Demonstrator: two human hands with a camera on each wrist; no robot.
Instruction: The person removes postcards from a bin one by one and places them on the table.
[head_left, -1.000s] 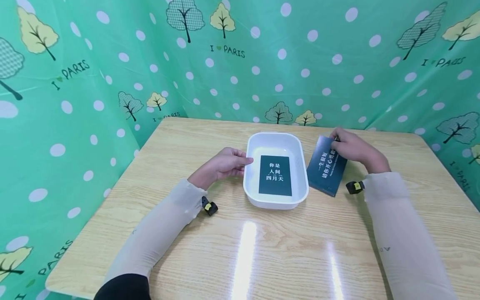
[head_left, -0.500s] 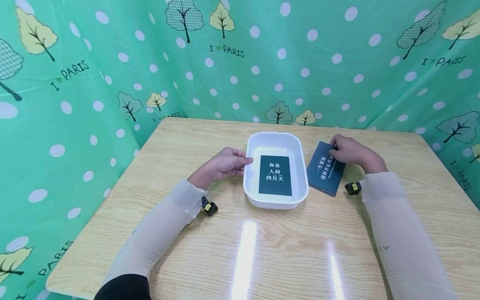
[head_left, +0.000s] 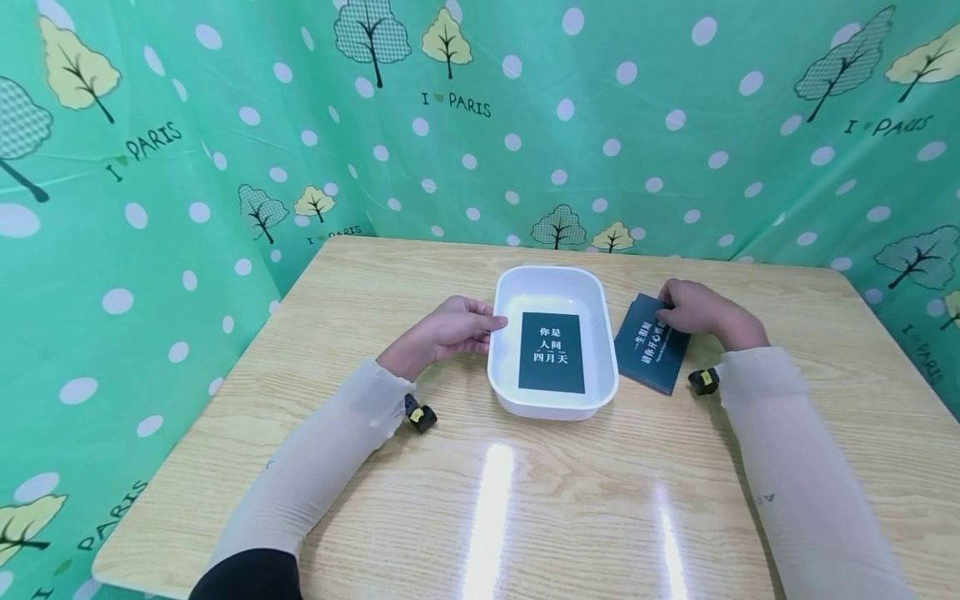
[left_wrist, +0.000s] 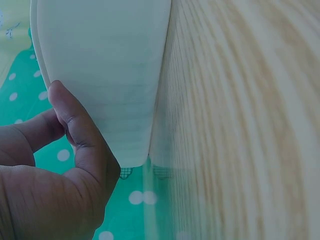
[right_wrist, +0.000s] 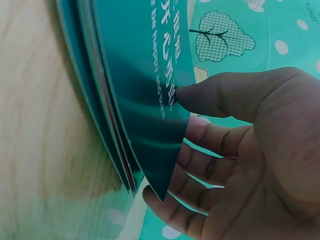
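Note:
A white plastic basin [head_left: 553, 290] stands on the table, with one dark green notebook [head_left: 551, 377] with white lettering lying flat inside. My left hand [head_left: 450, 327] holds the basin's left rim; in the left wrist view its thumb is against the outer wall [left_wrist: 107, 65]. Right of the basin, a stack of dark notebooks lies slanted on the table. With thumb and fingers, my right hand [head_left: 708, 312] pinches the far right corner of the top notebook [head_left: 651, 358]. In the right wrist view, this notebook [right_wrist: 135, 65] bends up, apart from the layers below.
The pale wooden table [head_left: 405, 517] extends around the basin, with glare streaks in front. A green curtain [head_left: 465, 183] with trees and dots hangs behind and to the left. A small black device [head_left: 420, 414] sits at each wrist.
My right hand has moved down and slightly toward me, and the far end of the pinched notebook has come lower with it. The left hand and the basin have stayed in place.

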